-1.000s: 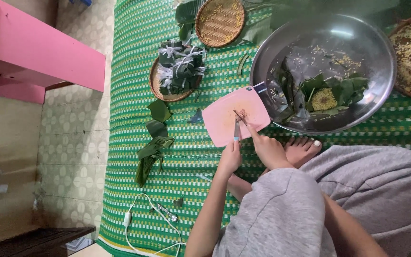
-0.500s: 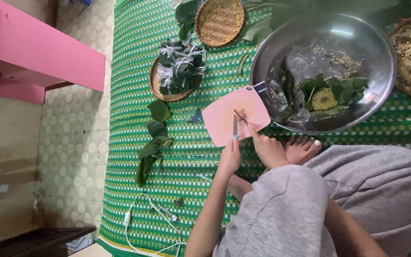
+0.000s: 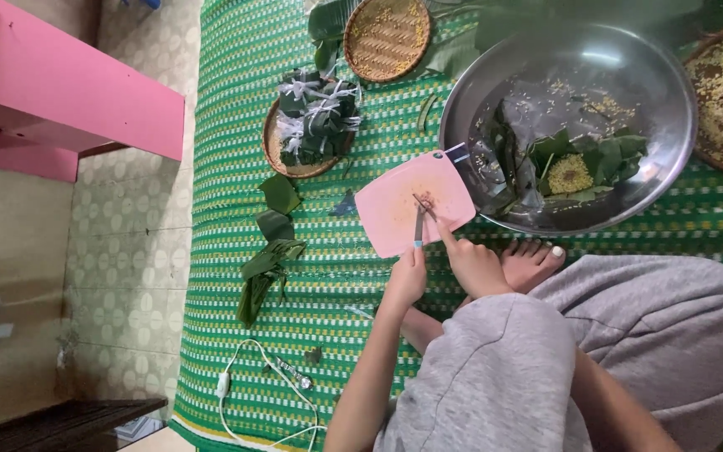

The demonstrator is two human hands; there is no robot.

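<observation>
Down on the green mat (image 3: 236, 100), the left hand (image 3: 406, 280) grips a knife (image 3: 418, 228) over the pink cutting board (image 3: 395, 209), fingers curled around the handle; the right hand (image 3: 472, 264) pins a small morsel (image 3: 425, 202) with its fingertips, beside the steel basin (image 3: 671, 100)

A pink cutting board (image 3: 412, 203) with rounded corners is lying flat on the green woven mat, its far right corner touching the rim of the big metal basin. A small knife (image 3: 418, 226) with a light blue handle tip is resting blade-down on it, right beside a tiny reddish-brown bit (image 3: 426, 201) near the board's middle.
</observation>
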